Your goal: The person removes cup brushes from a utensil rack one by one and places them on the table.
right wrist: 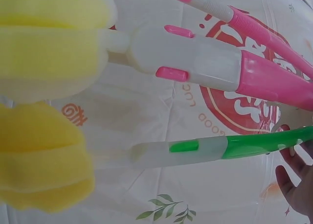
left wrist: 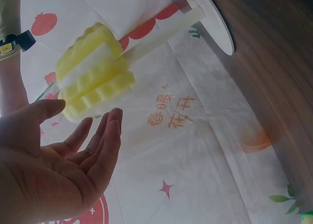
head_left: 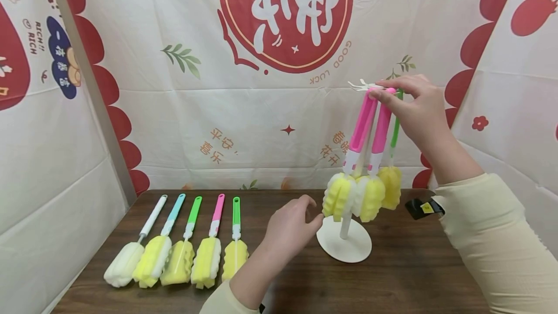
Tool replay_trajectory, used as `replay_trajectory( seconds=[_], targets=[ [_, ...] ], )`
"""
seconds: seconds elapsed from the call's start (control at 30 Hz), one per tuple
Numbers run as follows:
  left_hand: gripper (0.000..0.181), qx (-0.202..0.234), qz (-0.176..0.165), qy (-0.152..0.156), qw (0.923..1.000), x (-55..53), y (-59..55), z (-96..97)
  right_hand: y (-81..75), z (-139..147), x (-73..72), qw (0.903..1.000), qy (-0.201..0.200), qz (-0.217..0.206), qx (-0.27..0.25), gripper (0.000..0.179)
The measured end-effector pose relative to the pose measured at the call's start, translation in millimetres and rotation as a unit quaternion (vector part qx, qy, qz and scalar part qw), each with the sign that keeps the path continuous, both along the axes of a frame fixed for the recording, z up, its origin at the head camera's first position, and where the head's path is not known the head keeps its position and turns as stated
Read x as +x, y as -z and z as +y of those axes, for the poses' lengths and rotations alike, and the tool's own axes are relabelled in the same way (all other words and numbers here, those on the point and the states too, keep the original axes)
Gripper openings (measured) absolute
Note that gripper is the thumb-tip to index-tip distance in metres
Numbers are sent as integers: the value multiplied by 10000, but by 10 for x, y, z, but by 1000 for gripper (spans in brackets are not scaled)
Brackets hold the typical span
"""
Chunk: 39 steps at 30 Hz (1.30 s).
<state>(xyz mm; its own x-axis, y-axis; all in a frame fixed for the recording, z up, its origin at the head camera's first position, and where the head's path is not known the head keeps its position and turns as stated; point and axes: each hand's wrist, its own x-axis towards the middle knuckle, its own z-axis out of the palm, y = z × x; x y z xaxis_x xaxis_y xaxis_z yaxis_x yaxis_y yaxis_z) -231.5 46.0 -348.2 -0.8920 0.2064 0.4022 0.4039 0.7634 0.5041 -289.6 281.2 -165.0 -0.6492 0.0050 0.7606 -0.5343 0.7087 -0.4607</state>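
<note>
My right hand [head_left: 418, 105] is at the top of a white stand [head_left: 344, 248], thumb and index finger pinching a pink-handled sponge brush [head_left: 381, 125] by its handle end, beside the white hooks [head_left: 361, 86]. Another pink-handled brush [head_left: 362, 122] and a green-handled brush [head_left: 395, 132] hang there too, yellow sponge heads down. In the right wrist view, the green handle [right wrist: 264, 142] runs toward fingers at the right edge. My left hand [head_left: 289, 229] holds nothing; its fingers are loosely bent, close below a yellow-and-white sponge head [left wrist: 93, 72]. Contact there cannot be told.
On the brown table [head_left: 305, 285], several sponge brushes lie in a row at the left, among them a white one [head_left: 131, 256], a blue-handled one [head_left: 159, 251] and a pink-handled one [head_left: 207, 256]. A printed cloth [head_left: 279, 110] hangs behind the table.
</note>
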Motion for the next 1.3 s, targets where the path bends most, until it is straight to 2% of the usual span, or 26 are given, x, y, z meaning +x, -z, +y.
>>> replay_trajectory(
  seconds=[0.33,0.6,0.77,0.97,1.3],
  targets=[
    [22,647,395,26,9971,-49,-2,159,-28,-67,36,9984,397,192,357,51],
    [26,1172,435,-28,9922,-88,9,258,-86,-136,60,9937,776,28,808,57],
    [30,1503,339,-83,9880,-118,2,313,-135,-180,68,9881,1028,-74,1145,58],
    [32,1727,283,-157,9844,-169,-5,365,-177,-211,93,9841,1088,-151,1398,57],
    [34,2061,229,-162,9781,-165,16,408,-197,-268,163,9841,964,-589,1373,58]
  ],
)
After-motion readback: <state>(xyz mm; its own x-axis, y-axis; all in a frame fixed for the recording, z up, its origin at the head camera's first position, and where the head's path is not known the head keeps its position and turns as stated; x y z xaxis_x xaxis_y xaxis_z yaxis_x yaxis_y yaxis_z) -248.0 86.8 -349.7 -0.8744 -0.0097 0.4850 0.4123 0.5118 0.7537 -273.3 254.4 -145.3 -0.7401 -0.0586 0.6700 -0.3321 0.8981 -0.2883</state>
